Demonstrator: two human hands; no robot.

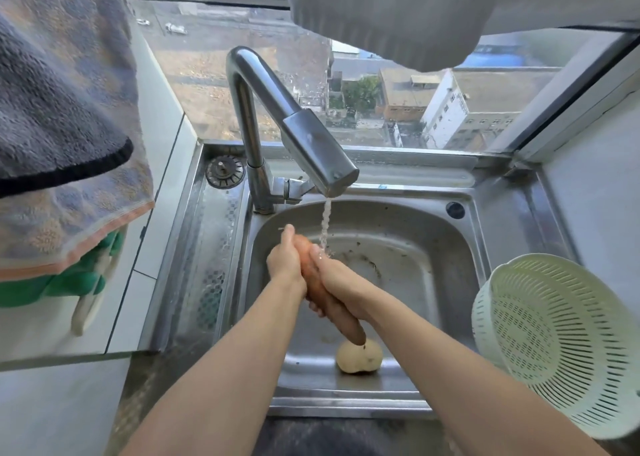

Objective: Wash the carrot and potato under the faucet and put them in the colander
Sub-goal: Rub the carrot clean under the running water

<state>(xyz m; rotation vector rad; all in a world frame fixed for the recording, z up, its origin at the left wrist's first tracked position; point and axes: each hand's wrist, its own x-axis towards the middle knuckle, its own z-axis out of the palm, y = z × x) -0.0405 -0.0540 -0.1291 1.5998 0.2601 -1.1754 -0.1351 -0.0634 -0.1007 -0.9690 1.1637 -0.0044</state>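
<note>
An orange carrot (346,327) is held over the steel sink (433,247), its thick end up by the water stream. My left hand (285,260) grips its upper part from the left. My right hand (337,284) wraps its middle from the right. Water runs from the faucet (311,137) onto my right hand's fingers and the carrot top. A pale potato (360,357) lies on the sink floor near the front edge, just under the carrot's tip. The white colander (561,344) stands on the counter to the right of the sink.
Towels (62,126) hang at the upper left over a green cloth (69,282). A drain strainer (225,171) lies on the sink's back left ledge. A window runs behind the faucet, with cloth hanging above it.
</note>
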